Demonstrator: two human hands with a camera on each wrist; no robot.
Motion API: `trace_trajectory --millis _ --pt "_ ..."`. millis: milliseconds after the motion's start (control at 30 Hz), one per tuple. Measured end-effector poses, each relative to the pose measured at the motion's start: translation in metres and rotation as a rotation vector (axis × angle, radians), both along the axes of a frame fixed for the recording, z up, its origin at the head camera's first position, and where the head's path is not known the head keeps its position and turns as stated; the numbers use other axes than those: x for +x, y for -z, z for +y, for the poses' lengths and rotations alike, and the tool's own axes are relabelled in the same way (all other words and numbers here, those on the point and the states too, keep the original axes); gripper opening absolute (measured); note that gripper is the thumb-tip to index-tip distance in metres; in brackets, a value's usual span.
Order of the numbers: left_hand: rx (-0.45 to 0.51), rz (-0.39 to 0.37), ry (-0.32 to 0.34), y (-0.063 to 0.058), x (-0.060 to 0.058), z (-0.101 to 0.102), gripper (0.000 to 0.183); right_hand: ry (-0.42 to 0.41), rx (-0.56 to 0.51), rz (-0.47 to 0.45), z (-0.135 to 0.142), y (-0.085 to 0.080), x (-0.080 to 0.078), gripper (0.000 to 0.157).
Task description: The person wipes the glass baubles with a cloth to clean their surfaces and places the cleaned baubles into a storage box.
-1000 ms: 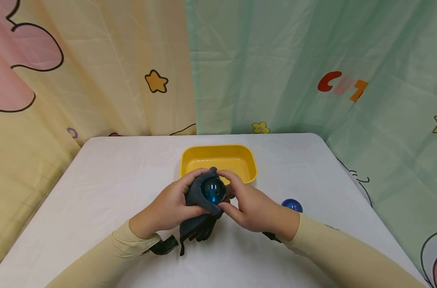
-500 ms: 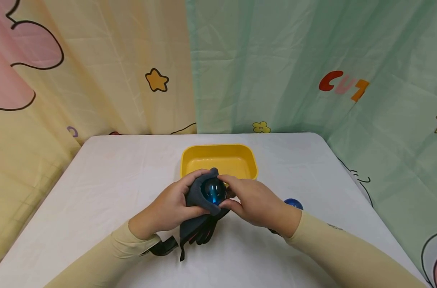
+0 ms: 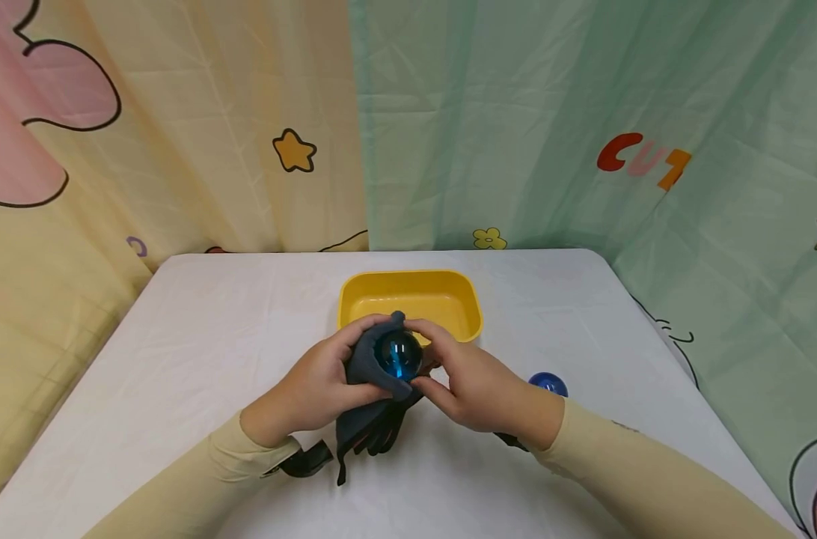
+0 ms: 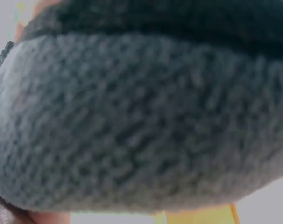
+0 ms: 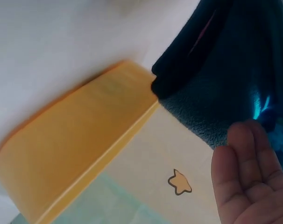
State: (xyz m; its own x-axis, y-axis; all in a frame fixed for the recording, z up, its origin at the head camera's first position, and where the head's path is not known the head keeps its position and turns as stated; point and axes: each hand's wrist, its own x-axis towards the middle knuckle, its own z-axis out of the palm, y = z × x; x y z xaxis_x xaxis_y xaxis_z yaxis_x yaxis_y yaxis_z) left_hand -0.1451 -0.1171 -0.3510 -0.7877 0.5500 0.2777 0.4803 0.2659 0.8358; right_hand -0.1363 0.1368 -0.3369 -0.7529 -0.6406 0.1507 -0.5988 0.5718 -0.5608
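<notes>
In the head view a clear blue glass ball [image 3: 399, 355] is cupped in a dark grey cloth [image 3: 364, 367], held up in front of the yellow tray. My left hand [image 3: 317, 378] grips the cloth round the ball from the left, thumb at the lower edge. My right hand [image 3: 472, 378] holds the ball's right side between thumb and fingers. Folds of the cloth hang below. In the left wrist view the fuzzy cloth [image 4: 141, 126] covers nearly everything. The right wrist view shows my right hand's fingers [image 5: 242, 158] against the dark cloth [image 5: 216, 88].
A yellow tray [image 3: 442, 288] stands behind the hands on the white table [image 3: 247, 314]. Another blue ball [image 3: 548, 383] lies on the right, partly hidden by my right forearm. Patterned curtains [image 3: 489, 120] hang behind the table.
My right hand tilts up and inward at the ball, then comes back to nearly its earlier pose. The left hand stays in place with the cloth and ball.
</notes>
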Motion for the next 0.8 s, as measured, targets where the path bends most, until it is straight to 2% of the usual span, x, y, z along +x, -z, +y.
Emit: trace_trajectory --millis 200,300,367,500,567,667,800 --pt "0.008 -0.017 0.017 -0.0002 0.0012 -0.0007 0.08 -0.042 0.138 0.222 0.0004 -0.0004 -0.001 0.066" --pt "0.004 -0.01 0.017 -0.0002 0.0019 -0.0008 0.079 -0.044 0.144 0.263 0.0014 0.0 -0.0013 0.065" --pt "-0.001 -0.006 0.018 -0.0007 0.0023 -0.0005 0.079 -0.023 0.137 0.212 0.0015 -0.0001 -0.0017 0.063" --pt "-0.005 -0.015 0.027 -0.0009 0.0034 -0.0001 0.079 0.042 0.094 0.016 0.0001 0.0003 -0.0022 0.053" --pt "-0.007 -0.012 0.026 -0.0004 0.0035 -0.0001 0.08 0.059 0.059 -0.048 -0.0009 0.0011 -0.002 0.05" --pt "-0.007 0.007 0.018 0.0004 0.0028 0.0 0.08 0.054 -0.003 -0.083 -0.0019 0.0018 -0.0009 0.055" --pt "-0.01 0.026 -0.001 0.0005 0.0015 -0.001 0.082 0.02 -0.049 -0.056 -0.0018 0.0002 0.0007 0.072"
